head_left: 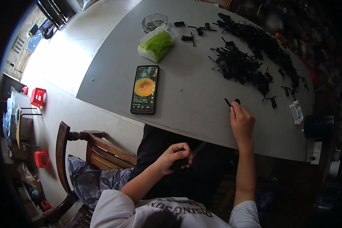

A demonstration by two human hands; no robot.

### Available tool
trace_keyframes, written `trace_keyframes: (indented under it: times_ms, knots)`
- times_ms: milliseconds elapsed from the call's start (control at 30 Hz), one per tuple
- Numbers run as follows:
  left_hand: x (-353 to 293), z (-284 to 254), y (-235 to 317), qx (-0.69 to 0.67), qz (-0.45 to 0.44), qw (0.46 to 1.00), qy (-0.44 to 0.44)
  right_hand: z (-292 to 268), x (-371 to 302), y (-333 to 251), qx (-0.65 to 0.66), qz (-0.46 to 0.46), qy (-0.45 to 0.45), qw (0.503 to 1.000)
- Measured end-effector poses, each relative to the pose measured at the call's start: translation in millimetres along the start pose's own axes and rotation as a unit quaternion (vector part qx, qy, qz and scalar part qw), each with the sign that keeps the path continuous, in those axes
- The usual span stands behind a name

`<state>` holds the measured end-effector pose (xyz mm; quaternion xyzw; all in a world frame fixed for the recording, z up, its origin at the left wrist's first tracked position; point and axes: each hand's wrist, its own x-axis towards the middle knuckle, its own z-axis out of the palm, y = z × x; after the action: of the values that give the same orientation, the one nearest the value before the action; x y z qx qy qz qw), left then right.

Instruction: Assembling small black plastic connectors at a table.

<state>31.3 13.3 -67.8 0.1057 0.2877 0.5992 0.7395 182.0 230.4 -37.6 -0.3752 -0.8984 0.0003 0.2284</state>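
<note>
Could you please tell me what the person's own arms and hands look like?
The left hand and right hand are bare, with no gloves and no watch or bracelet to be seen. The forearms are uncovered below a short white left sleeve and a matching right sleeve.

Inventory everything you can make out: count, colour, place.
Table: 1, grey, centre
Phone: 1, black, table's left part
Soft packet: 1, green and white, beyond phone
Glass dish: 1, clear, beyond packet
Black pieces: too many to count, black, heaped on table's right, a few loose
Small box: 1, mostly white, table's right edge
Dark cylinder: 1, black, beside box
Socket panel: 1, white, near cylinder
Chair: 1, brown, left of person
Cushion: 1, grey-purple patterned, on chair
Red plastic items: at least 2, red, floor at left
Left hand: 1, bare, above lap, curled, seemingly around something dark
Right hand: 1, bare, over table, pinching a black piece
</note>
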Motion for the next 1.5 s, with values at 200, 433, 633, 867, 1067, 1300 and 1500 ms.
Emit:
trace_keyframes:
  times_ms: [200, 433, 633, 867, 1067, 1300, 1500]
  knots:
    - [-2.8, -1.2, 1.2, 0.073, 0.006, 0.997, -0.022, -2.3, -5.6, -6.3, 0.007, -0.009, -0.010, 1.000]
    - [-1.5, 0.9, 2.3, 0.052, -0.011, 0.999, 0.008, 8.5, -1.2, -0.5, -0.051, -0.063, 0.033, 0.996]
    - [-0.8, -3.9, -2.0, 0.090, -0.001, 0.996, 0.006, 15.2, -2.7, 1.7, 0.023, 0.042, 0.069, 0.996]
    - [0.0, -2.8, -1.7, 0.139, 0.013, 0.990, 0.012, 13.3, -0.4, -2.8, 0.040, 0.092, 0.063, 0.993]
    - [-1.7, -0.8, -0.1, 0.129, -0.005, 0.991, 0.033, 12.0, -2.6, -1.5, 0.152, 0.191, -0.029, 0.969]
    - [11.5, 32.4, 8.0, 0.453, 0.201, 0.856, 0.144, 3.6, -17.3, -52.7, 0.516, 0.264, 0.030, 0.814]
    - [24.8, 34.9, 9.2, 0.438, 0.224, 0.861, 0.129, -3.6, -39.0, -109.3, 0.636, 0.170, 0.058, 0.750]
